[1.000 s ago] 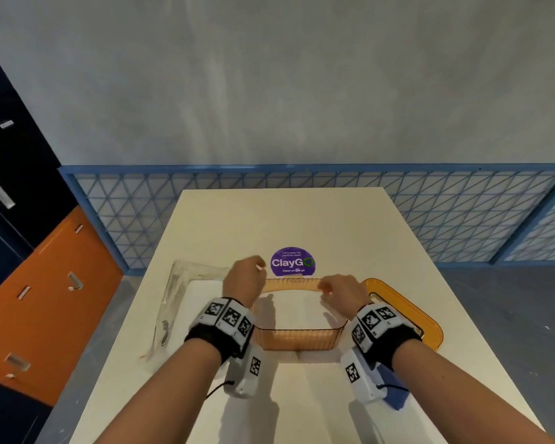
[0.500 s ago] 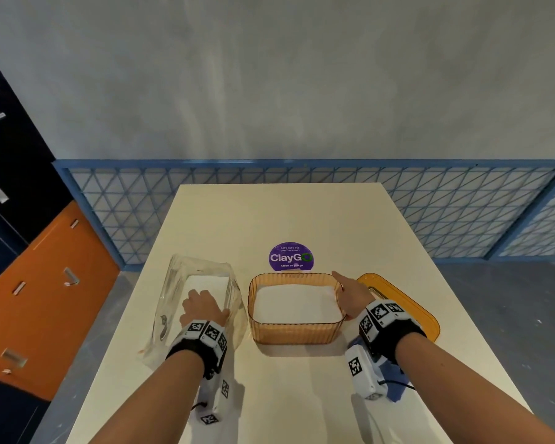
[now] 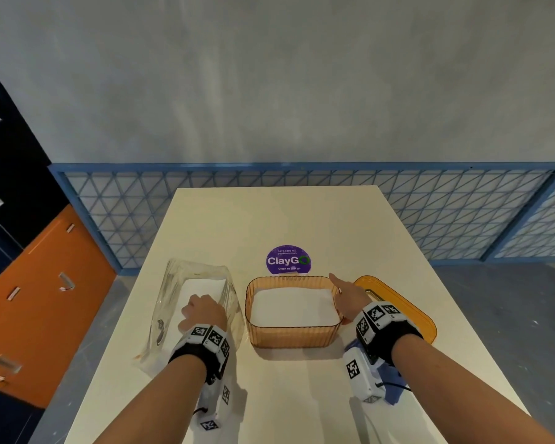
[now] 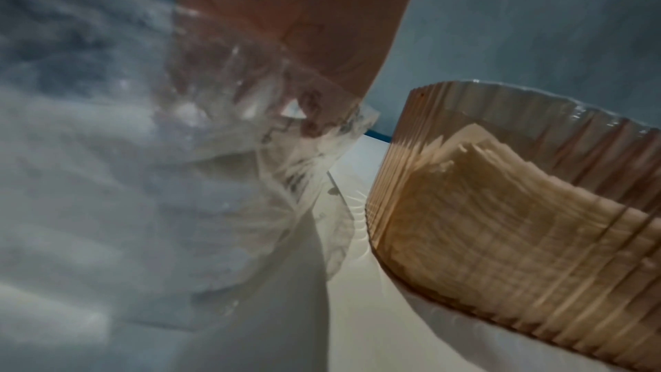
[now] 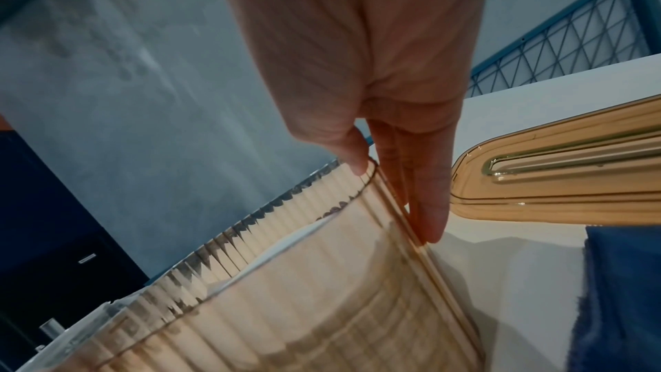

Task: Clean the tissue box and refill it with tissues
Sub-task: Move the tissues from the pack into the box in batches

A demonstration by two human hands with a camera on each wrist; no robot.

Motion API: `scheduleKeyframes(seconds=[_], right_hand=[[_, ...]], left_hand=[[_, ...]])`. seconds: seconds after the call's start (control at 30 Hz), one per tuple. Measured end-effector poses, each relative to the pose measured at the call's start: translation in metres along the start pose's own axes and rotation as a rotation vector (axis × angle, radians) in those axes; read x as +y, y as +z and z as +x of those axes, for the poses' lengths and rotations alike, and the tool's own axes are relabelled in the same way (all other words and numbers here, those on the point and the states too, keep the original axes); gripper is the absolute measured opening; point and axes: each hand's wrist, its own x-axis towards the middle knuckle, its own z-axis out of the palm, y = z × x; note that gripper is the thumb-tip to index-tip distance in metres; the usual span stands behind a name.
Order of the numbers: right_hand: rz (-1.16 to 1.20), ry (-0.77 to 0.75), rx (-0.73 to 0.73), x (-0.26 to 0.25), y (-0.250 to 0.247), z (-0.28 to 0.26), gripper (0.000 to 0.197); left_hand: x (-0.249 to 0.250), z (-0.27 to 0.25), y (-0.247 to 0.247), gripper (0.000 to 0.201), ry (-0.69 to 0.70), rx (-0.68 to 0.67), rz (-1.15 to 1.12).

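The amber ribbed tissue box (image 3: 292, 336) stands open at the table's middle, with a white tissue stack (image 3: 293, 307) inside. Its amber lid (image 3: 410, 315) lies flat to its right. A clear plastic bag (image 3: 170, 302) holding more white tissues (image 3: 202, 285) sits to its left. My left hand (image 3: 202, 314) is in the bag's mouth, fingers curled down on those tissues; the film (image 4: 143, 152) hides the fingertips. My right hand (image 3: 348, 296) lies against the box's right wall (image 5: 286, 293), fingers (image 5: 429, 208) straight, thumb on the rim.
A purple round sticker (image 3: 288, 260) is on the table behind the box. A blue cloth (image 3: 393, 381) lies under my right wrist, near the lid (image 5: 554, 180). Blue mesh fencing (image 3: 302, 213) runs behind the table. Orange cabinets (image 3: 39, 302) stand at the left.
A second ago both hands were at the box's far rim. My left hand has moved left into the plastic bag; my right hand has shifted to the box's right wall.
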Motion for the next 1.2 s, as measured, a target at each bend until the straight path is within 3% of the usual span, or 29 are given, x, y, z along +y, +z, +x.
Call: scheduleKeyframes(seconds=[0.47,0.6,0.8,0.9,0.97,1.0,1.1,1.2], right_hand=[[-0.024,0.0,-0.017,-0.001,-0.003,-0.001,0.058],[-0.04,-0.015,-0.021,-0.001,-0.004,-0.001,0.059],[-0.011,-0.049,-0.078,0.003,-0.01,-0.002,0.056],[0.005,-0.152,0.077,-0.001,-0.028,-0.006,0.048],[0.172,-0.22,0.176,-0.015,-0.042,-0.012,0.042],[0.293,-0.236,0.141,-0.025,-0.048,-0.017,0.04],[0.652,-0.22,-0.169,-0.059,-0.065,-0.036,0.052],[0.864,-0.211,-0.381,-0.081,-0.081,-0.05,0.065]], left_hand=[[0.006,-0.002,-0.002,0.035,-0.014,-0.047,0.029],[0.004,-0.007,-0.005,0.049,0.016,-0.064,0.115],[-0.002,-0.014,-0.03,0.03,0.132,0.015,0.04],[0.0,-0.034,-0.065,0.027,0.192,0.164,-0.114],[0.003,-0.054,-0.087,0.027,0.261,0.298,-0.208],[0.005,-0.063,-0.094,0.03,0.308,0.359,-0.248],[0.014,-0.09,-0.104,0.046,0.504,0.446,-0.361],[0.025,-0.108,-0.099,0.056,0.801,0.47,-0.406]])
